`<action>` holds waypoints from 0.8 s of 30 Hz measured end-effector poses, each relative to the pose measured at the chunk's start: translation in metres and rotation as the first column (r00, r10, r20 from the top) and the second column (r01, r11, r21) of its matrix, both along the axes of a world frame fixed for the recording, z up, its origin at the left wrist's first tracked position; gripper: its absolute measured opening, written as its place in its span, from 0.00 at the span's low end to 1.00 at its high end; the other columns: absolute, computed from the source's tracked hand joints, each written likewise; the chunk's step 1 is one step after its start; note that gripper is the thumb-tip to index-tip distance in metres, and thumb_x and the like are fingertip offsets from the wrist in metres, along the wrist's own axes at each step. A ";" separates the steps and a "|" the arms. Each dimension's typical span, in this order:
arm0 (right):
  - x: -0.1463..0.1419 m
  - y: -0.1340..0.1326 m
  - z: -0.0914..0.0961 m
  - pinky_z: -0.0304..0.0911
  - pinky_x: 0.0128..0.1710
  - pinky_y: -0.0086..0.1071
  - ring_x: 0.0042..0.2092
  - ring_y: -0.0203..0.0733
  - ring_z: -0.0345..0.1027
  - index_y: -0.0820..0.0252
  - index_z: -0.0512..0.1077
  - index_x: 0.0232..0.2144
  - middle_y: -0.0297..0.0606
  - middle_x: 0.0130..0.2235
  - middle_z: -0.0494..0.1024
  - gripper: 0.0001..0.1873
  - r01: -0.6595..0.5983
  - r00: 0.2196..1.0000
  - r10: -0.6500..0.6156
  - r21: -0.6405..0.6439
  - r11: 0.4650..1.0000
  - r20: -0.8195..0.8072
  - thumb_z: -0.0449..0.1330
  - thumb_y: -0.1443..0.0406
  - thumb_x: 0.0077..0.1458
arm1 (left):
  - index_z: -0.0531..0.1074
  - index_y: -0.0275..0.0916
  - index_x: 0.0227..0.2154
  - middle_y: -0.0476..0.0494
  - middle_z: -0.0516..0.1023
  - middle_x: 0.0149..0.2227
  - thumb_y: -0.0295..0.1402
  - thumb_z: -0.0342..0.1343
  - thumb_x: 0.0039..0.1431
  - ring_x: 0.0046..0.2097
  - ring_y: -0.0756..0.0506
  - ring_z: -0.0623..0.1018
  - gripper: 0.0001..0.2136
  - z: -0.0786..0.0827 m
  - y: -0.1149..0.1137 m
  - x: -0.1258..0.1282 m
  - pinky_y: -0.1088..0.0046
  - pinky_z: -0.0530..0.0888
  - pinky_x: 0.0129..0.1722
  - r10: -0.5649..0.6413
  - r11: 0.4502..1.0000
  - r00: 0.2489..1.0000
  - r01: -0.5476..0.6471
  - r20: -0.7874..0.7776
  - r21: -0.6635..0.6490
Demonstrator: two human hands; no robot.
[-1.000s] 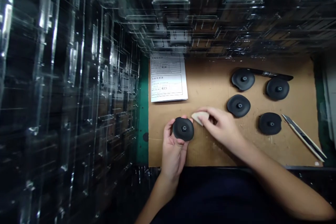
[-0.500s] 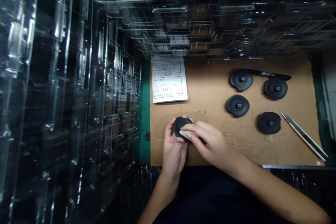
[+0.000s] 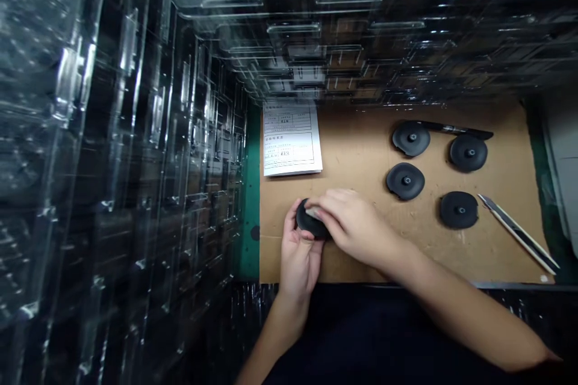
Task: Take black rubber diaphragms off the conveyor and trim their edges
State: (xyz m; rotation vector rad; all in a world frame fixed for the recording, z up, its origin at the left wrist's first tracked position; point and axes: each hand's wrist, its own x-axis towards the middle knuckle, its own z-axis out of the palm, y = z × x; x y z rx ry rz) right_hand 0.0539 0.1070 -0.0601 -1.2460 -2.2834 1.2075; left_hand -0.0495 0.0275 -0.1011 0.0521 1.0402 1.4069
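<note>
My left hand (image 3: 298,261) is closed around the edge of a rounded black plastic part (image 3: 309,226), its shallow dished face turned up. A small pale piece (image 3: 312,212), perhaps a pad or folded cloth, is pinched in my right hand (image 3: 356,225) and pressed on that face. My fingers hide most of the pale piece and the part's right side. On the cardboard sheet (image 3: 356,162) to the right lie several similar black parts, such as the nearest one (image 3: 405,181), each with a small raised hub in its middle.
Two printed paper forms (image 3: 292,150) lie at the cardboard's upper left. A long dark pen-like tool (image 3: 451,129) touches the upper black parts. At right lies a slim pale-and-black tool (image 3: 519,234), perhaps a knife. Stacked clear plastic trays (image 3: 149,132) wall the left and back.
My right hand has moved slightly up and left across the black part's face with the pale piece. My left hand keeps its hold. The whole view has shifted a little.
</note>
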 end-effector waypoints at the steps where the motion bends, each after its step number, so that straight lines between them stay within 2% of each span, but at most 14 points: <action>1: 0.002 -0.001 -0.003 0.63 0.43 0.37 0.41 0.42 0.68 0.60 0.71 0.42 0.40 0.38 0.75 0.13 0.025 1.000 -0.025 0.018 1.000 0.000 0.48 0.69 0.60 | 0.67 0.47 0.50 0.44 0.71 0.52 0.34 0.63 0.50 0.55 0.46 0.71 0.22 0.000 0.000 0.000 0.74 0.69 0.52 0.008 1.000 1.000 -0.008 -0.008 0.005; 3: 0.012 -0.009 -0.009 0.63 0.44 0.36 0.42 0.41 0.68 0.59 0.71 0.43 0.40 0.39 0.76 0.13 0.085 0.996 -0.085 0.006 0.996 -0.039 0.48 0.68 0.60 | 0.67 0.45 0.50 0.43 0.72 0.51 0.33 0.63 0.50 0.54 0.46 0.71 0.22 0.001 0.000 -0.001 0.74 0.70 0.51 -0.005 1.000 1.000 0.005 -0.004 0.018; 5: 0.031 -0.023 -0.014 0.64 0.42 0.33 0.42 0.39 0.69 0.57 0.71 0.43 0.38 0.41 0.76 0.13 0.148 0.985 -0.155 -0.083 0.985 -0.079 0.49 0.67 0.61 | 0.64 0.45 0.52 0.39 0.72 0.51 0.34 0.62 0.51 0.54 0.43 0.71 0.25 0.003 0.001 -0.003 0.68 0.69 0.53 -0.060 0.998 0.998 0.059 0.026 0.034; 7: 0.056 -0.036 -0.015 0.65 0.39 0.30 0.41 0.39 0.70 0.55 0.72 0.43 0.37 0.41 0.76 0.13 0.255 0.962 -0.268 -0.175 0.951 -0.057 0.50 0.65 0.61 | 0.60 0.46 0.55 0.36 0.71 0.52 0.35 0.63 0.50 0.54 0.39 0.72 0.29 0.005 0.002 -0.004 0.61 0.68 0.54 -0.116 0.992 0.992 0.114 0.050 0.046; 10: 0.082 -0.044 -0.004 0.64 0.36 0.30 0.40 0.40 0.70 0.55 0.71 0.44 0.36 0.42 0.76 0.12 0.404 0.914 -0.405 -0.192 0.894 0.039 0.52 0.63 0.59 | 0.60 0.44 0.55 0.36 0.70 0.54 0.37 0.63 0.50 0.52 0.38 0.73 0.30 0.009 0.002 -0.001 0.59 0.66 0.55 -0.151 0.988 0.986 0.147 0.068 0.055; 12: 0.080 -0.043 0.011 0.64 0.36 0.30 0.40 0.39 0.70 0.55 0.71 0.44 0.36 0.43 0.76 0.12 0.428 0.901 -0.433 -0.146 0.892 -0.005 0.53 0.63 0.59 | 0.62 0.42 0.54 0.36 0.69 0.55 0.37 0.62 0.50 0.53 0.39 0.72 0.28 0.015 -0.001 0.003 0.61 0.66 0.56 -0.163 0.985 0.984 0.158 0.072 0.061; 14: 0.065 -0.042 0.027 0.64 0.39 0.31 0.42 0.40 0.69 0.55 0.70 0.44 0.37 0.42 0.75 0.12 0.384 0.910 -0.391 -0.074 0.920 -0.138 0.52 0.63 0.59 | 0.64 0.41 0.53 0.37 0.69 0.55 0.38 0.61 0.51 0.55 0.39 0.71 0.26 0.023 -0.007 0.007 0.63 0.67 0.55 -0.179 0.983 0.982 0.175 0.063 0.064; 17: 0.037 -0.047 0.046 0.63 0.45 0.34 0.43 0.40 0.68 0.58 0.69 0.45 0.39 0.40 0.75 0.13 0.267 0.924 -0.234 0.074 0.961 -0.302 0.49 0.67 0.60 | 0.66 0.41 0.53 0.38 0.72 0.53 0.37 0.61 0.51 0.55 0.40 0.70 0.25 0.039 -0.018 0.007 0.66 0.69 0.54 -0.234 0.972 0.971 0.233 0.044 0.042; 19: 0.029 -0.053 0.054 0.63 0.44 0.33 0.41 0.39 0.68 0.60 0.70 0.43 0.39 0.39 0.75 0.13 0.137 0.948 -0.106 0.085 0.987 -0.299 0.49 0.69 0.60 | 0.67 0.42 0.52 0.39 0.73 0.51 0.35 0.62 0.50 0.53 0.40 0.72 0.24 0.049 -0.026 0.007 0.68 0.71 0.51 -0.254 0.967 0.967 0.254 0.029 0.012; 21: 0.029 -0.056 0.061 0.63 0.42 0.30 0.40 0.36 0.68 0.59 0.70 0.41 0.36 0.38 0.75 0.12 -0.003 0.964 0.010 0.027 1.000 -0.264 0.49 0.70 0.59 | 0.69 0.43 0.50 0.41 0.73 0.51 0.35 0.64 0.48 0.52 0.41 0.73 0.25 0.057 -0.032 0.008 0.71 0.73 0.48 -0.228 0.974 0.974 0.228 0.008 0.003; 22: 0.030 -0.057 0.064 0.63 0.41 0.28 0.40 0.34 0.68 0.59 0.70 0.40 0.35 0.38 0.75 0.11 -0.035 0.967 0.038 0.017 0.999 -0.252 0.49 0.71 0.59 | 0.69 0.43 0.49 0.41 0.73 0.51 0.37 0.65 0.46 0.51 0.41 0.73 0.25 0.059 -0.035 0.010 0.72 0.73 0.47 -0.216 0.976 0.976 0.216 0.002 0.012; 24: 0.034 -0.059 0.069 0.63 0.41 0.29 0.39 0.35 0.68 0.60 0.70 0.40 0.36 0.38 0.75 0.12 0.048 0.971 -0.021 0.106 0.993 -0.239 0.48 0.70 0.60 | 0.71 0.42 0.47 0.41 0.75 0.49 0.39 0.66 0.43 0.50 0.40 0.74 0.26 0.064 -0.038 0.016 0.70 0.73 0.47 -0.222 0.974 0.975 0.222 -0.002 0.044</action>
